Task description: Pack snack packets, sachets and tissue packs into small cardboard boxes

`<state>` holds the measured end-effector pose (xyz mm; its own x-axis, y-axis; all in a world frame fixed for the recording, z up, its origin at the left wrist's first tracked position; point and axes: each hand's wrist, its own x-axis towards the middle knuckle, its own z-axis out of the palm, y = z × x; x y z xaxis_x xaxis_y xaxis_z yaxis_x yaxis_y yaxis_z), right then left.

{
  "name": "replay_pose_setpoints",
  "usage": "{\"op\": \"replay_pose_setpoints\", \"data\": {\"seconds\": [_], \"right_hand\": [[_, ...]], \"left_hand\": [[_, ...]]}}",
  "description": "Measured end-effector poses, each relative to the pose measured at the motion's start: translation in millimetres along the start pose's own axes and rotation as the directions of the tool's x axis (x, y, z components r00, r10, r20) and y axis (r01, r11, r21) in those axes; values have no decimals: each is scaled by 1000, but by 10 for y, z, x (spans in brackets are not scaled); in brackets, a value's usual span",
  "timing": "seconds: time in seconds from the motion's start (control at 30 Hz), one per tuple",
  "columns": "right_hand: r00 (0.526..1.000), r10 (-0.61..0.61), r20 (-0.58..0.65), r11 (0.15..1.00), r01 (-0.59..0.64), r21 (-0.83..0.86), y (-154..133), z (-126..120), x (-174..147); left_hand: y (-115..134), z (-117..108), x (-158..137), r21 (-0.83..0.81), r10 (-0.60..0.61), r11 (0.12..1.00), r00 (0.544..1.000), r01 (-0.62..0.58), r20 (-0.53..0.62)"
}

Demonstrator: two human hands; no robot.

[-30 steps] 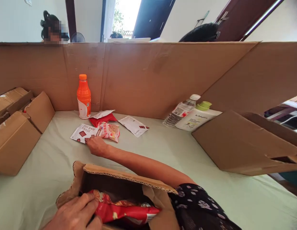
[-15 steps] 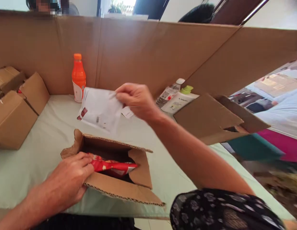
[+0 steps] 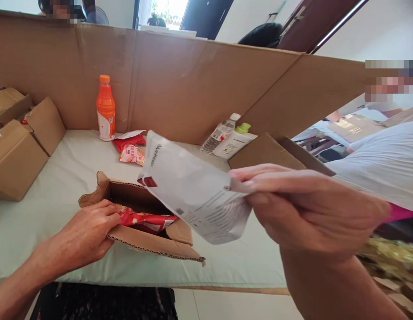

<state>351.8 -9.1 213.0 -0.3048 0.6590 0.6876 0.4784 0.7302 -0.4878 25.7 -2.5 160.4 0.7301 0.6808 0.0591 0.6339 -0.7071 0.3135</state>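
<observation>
My right hand pinches one corner of a flat white packet with printed text and a dark red patch. The packet hangs tilted in the air above the right end of an open cardboard box and covers part of it. My left hand is closed over the box's near left edge, fingers inside and thumb outside. Its fingertips touch a red snack bag lying in the box. Behind the box, a red and pink snack packet lies on the pale cloth by an orange bottle.
A clear bottle and a white tube with a green cap lean at the back right, beside another cardboard box. More cardboard boxes stand at left. A tall cardboard wall runs behind; a person in white is at right.
My right hand has brought the white packet toward me and to the right, uncovering the red and pink packet behind. My left hand stays on the box.
</observation>
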Motion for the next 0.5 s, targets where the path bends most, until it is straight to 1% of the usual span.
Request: {"op": "replay_pose_setpoints", "data": {"seconds": [0.03,0.07,0.1,0.17,0.2,0.27,0.33,0.4,0.43,0.5], "right_hand": [[998,-65,25,998,65,20,-55,48,44],[990,-116,82,993,114,35,-95,93,84],[977,-137,165,990,132,39,-119,132,116],[935,-80,347,996,86,-3,-127,188,148],[913,-36,406,998,54,-34,-123,208,150],[872,63,485,994,-13,-106,-128,251,136],[834,146,532,982,-54,-183,-166,319,124],[813,203,546,966,-73,-250,-210,431,132],[810,216,545,960,-75,-269,-216,500,142],[828,202,522,959,-59,-277,-171,650,161]], "left_hand": [[11,-8,-6,-1,-15,1000,1000,15,12],[23,-16,-13,1,-31,1000,999,31,23],[36,-23,-21,7,-44,999,998,44,33],[56,-28,-38,25,-62,998,997,61,47],[61,-25,-45,33,-66,997,997,64,49],[58,-13,-52,43,-72,997,996,70,48],[38,3,-49,40,-70,997,996,68,52],[9,14,-41,24,-42,999,998,41,54],[-5,17,-37,14,-24,1000,998,23,50],[-25,21,-35,0,-1,1000,999,1,39]]}}
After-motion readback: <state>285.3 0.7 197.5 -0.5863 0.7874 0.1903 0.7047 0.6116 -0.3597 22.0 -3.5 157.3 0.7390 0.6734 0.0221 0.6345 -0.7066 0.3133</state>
